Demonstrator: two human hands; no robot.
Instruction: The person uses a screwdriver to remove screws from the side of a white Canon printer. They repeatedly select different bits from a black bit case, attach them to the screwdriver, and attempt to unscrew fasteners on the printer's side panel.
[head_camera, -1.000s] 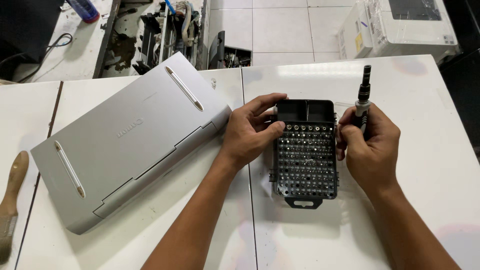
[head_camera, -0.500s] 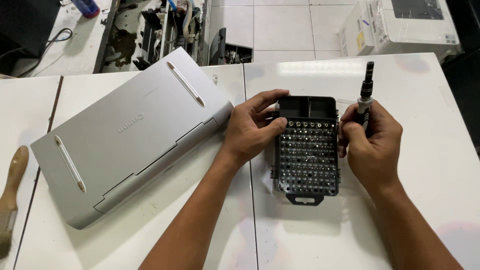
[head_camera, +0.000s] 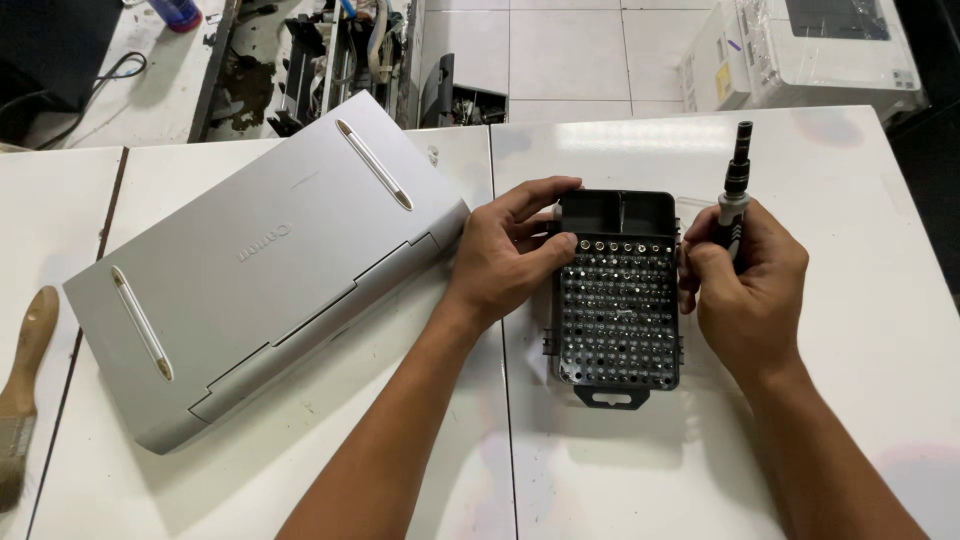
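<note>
Just right of centre frame, the left hand (head_camera: 505, 255) pinched at the top row of the black bit case (head_camera: 617, 300) lying on the white table (head_camera: 850, 200). The right hand (head_camera: 745, 285) gripped a screwdriver handle (head_camera: 735, 195) upright beside the case; a grey printer (head_camera: 260, 265) lay at left.

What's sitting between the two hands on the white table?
In the head view, a black bit set tray lies between the left hand and the right hand, which holds a screwdriver handle.
</note>
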